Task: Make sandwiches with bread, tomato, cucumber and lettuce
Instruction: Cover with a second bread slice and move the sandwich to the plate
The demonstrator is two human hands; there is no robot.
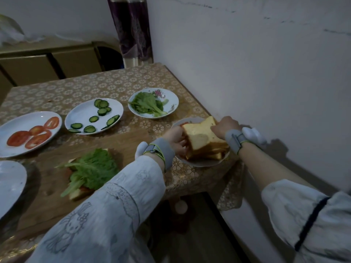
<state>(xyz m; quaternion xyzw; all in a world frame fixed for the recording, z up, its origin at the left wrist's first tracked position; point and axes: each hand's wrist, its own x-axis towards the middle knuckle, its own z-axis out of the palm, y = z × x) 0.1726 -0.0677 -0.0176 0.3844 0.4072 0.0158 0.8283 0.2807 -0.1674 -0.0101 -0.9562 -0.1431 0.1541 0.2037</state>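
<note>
A stack of bread slices [203, 141] sits on a white plate [201, 163] at the table's right edge. The top slice is tilted up; my right hand [225, 127] pinches its far corner and my left hand [175, 139] grips the stack's left side. On the wooden cutting board [47, 194] lies an open sandwich topped with lettuce [91, 169] over tomato and bread. Plates hold tomato slices [32, 136], cucumber slices [98, 116] and lettuce leaves [148, 105].
The table wears a gold floral cloth [79, 88]. A white wall runs close along the right side. Part of another white plate [9, 185] shows at the left edge. A low cabinet [47, 61] stands behind the table.
</note>
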